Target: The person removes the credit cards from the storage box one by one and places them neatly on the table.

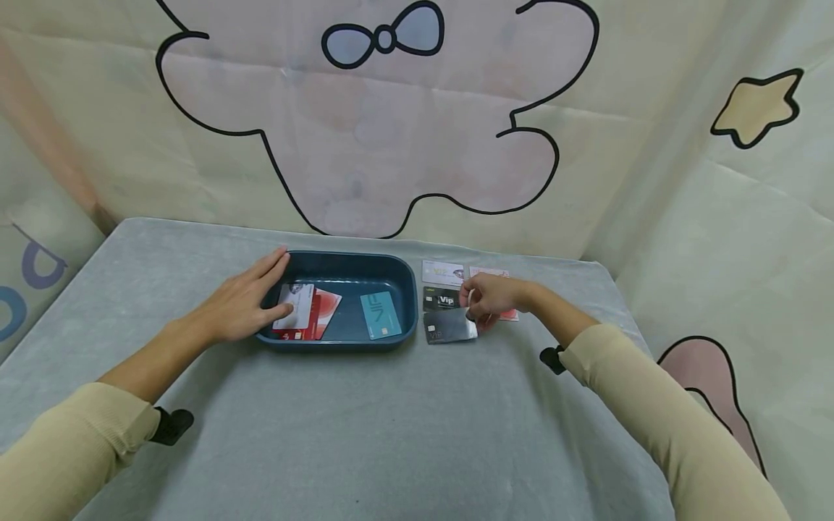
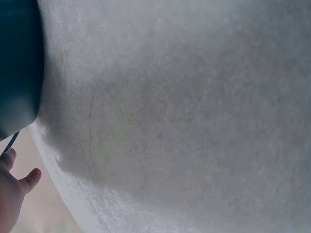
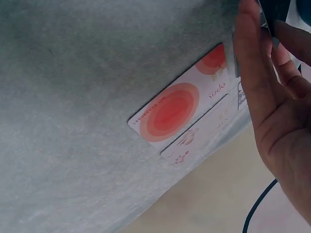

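Observation:
My right hand [image 1: 495,295] pinches a dark grey VIP card [image 1: 449,327] at its right edge, between thumb and fingers. Behind that card lie a black Vip card [image 1: 438,298] and a white VIP card [image 1: 443,272]. The right wrist view shows a white card with red circles [image 3: 170,114] and a pale card [image 3: 199,133] beside it, both flat near the hand. Fingers extended, my left hand [image 1: 241,304] rests on the left rim of a dark blue tray [image 1: 352,346]. Inside are a teal VIP card [image 1: 381,316] and, near my left thumb, overlapping white [image 1: 296,300] and red cards.
A grey-blue cloth [image 1: 365,434] covers the table. Behind its far edge hangs a printed curtain [image 1: 456,159], with another curtain side at the right. The tray stands left of the laid-out cards, with a narrow gap between.

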Demonstrator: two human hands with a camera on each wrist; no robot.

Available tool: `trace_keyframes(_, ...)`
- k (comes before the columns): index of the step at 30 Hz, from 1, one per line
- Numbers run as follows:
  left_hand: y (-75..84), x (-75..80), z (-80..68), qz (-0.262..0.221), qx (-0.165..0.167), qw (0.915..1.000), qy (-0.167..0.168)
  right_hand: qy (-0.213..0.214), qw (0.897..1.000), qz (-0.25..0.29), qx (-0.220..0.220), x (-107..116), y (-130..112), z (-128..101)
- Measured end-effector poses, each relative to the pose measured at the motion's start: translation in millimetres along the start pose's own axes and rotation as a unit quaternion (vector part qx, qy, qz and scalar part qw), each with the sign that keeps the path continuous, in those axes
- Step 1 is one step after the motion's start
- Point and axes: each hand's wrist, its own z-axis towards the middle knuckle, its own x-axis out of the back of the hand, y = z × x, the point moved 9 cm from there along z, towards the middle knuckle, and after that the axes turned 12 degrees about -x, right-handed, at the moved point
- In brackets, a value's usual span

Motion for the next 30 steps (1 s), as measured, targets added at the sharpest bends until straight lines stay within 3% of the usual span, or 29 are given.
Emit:
trace_keyframes(12, -0.6, -0.6, 0.0, 0.004, -0.002, 1.0000, -0.001, -0.012, 1.000, 0.020, -0.002, -8.1, 7.7, 3.6)
trace_keyframes(19, 0.4, 0.1, 0.2, 0.001, 0.000, 1.0000, -0.003, -0.011, 0.999, 0.018, -0.029, -12.5, 12.0, 6.3)
trace_keyframes(30, 0.0, -0.1, -0.1, -0.001, 0.001, 1.0000, -0.004, 0.009, 0.998, -0.042, -0.054, -1.8, 5.2, 4.4)
